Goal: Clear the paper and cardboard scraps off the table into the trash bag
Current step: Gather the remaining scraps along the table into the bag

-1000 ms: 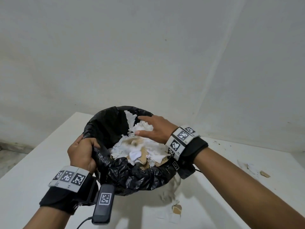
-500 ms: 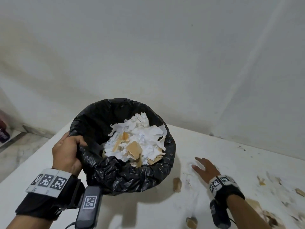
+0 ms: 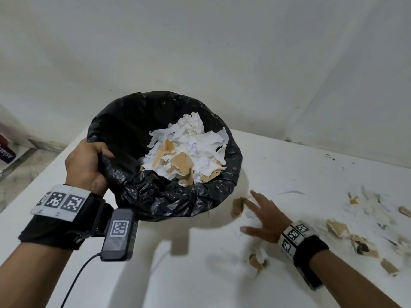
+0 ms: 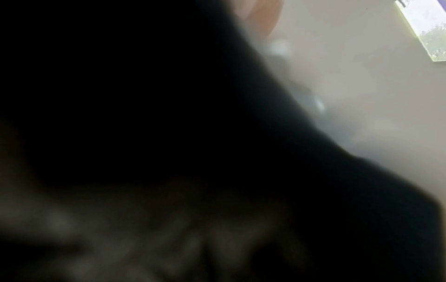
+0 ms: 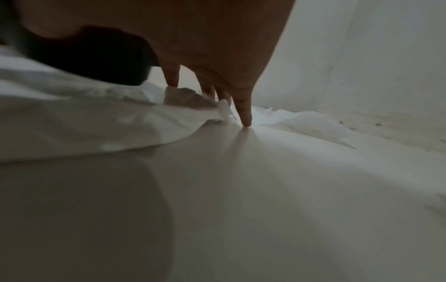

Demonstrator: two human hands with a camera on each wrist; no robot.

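**Bag well filled, right side of the bench left to clear**

We are judging the job as partly done. The trash bag [image 3: 169,192] is already holding a heap of torn white paper and brown cardboard [image 3: 184,152], piled near its rim. What is remaining is lying on the bench [image 3: 200,274]: one cardboard scrap [image 3: 237,207] just below the bag, a small clump [image 3: 255,262] nearer to us, and a loose scatter of scraps [image 3: 355,238] spreading out to the right, well apart from the bag.

We are gripping the bag's rim with our left hand [image 3: 85,165], fingers curled round the black plastic, keeping the mouth open and tipped toward us. The left wrist view is too dark and blurred for us to add anything.

Our right hand [image 3: 265,221] is lying open on the bench, fingers straight and spread, holding nothing. In the head view its fingertips are reaching the cardboard scrap just beside the bag. In the right wrist view one fingertip [image 5: 246,122] is touching the bench, with the other fingers at a scrap of white paper [image 5: 225,110] and the brown piece. The bag is sitting just to the left of this hand, so we are expecting a short carry for these pieces
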